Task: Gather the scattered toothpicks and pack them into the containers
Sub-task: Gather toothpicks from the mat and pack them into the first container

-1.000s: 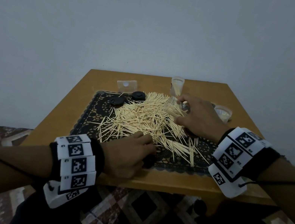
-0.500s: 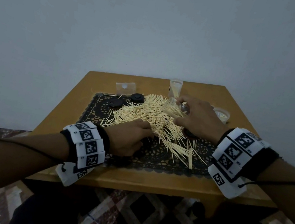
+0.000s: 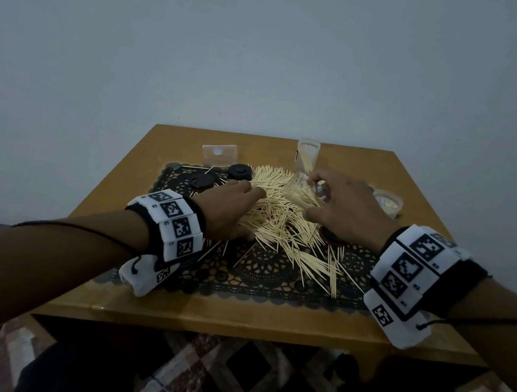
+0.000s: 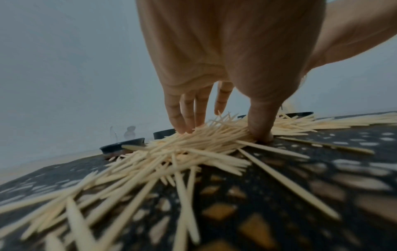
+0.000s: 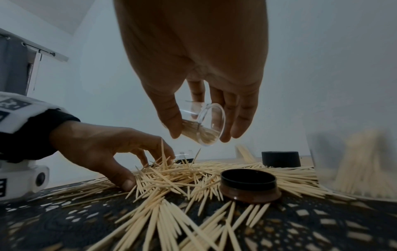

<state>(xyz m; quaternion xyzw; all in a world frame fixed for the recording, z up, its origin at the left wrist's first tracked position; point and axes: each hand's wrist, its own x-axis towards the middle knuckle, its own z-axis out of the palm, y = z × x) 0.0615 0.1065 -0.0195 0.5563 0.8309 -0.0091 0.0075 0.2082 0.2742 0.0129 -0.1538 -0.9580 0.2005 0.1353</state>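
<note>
holding: your right hand (image 3: 348, 208) has its grip around a small clear container (image 5: 201, 126), thumb on one side and fingers on the other, tilted on its side above the pile, right of centre in the head view; a few toothpicks lie inside it.
left hand: your left hand (image 3: 230, 213) is low on the toothpicks (image 3: 280, 220), its grip narrow, fingers (image 4: 189, 117) and thumb drawn toward each other around a bunch at the pile's left edge; fingertips touch the sticks and the thumb tip presses down on the mat.
toothpicks: heaped mid-frame on the black lace mat (image 3: 270, 277), with loose ones fanning toward the lower right of the mat.
other containers: one clear container (image 3: 307, 157) stands upright at the far edge of the table (image 3: 228, 318), just above your right hand in the frame, with toothpicks inside; another, a clear cup (image 3: 387, 203), sits at the right, beyond your right hand, also with toothpicks in it.
lids: two black lids (image 3: 239, 171) lie at the upper left of the mat, beside the pile; a third black lid (image 5: 249, 184) lies open side up among the sticks, below your right palm.
clear piece: a small clear plastic piece (image 3: 219, 153) stands on the table at upper left, beyond the lids.
</note>
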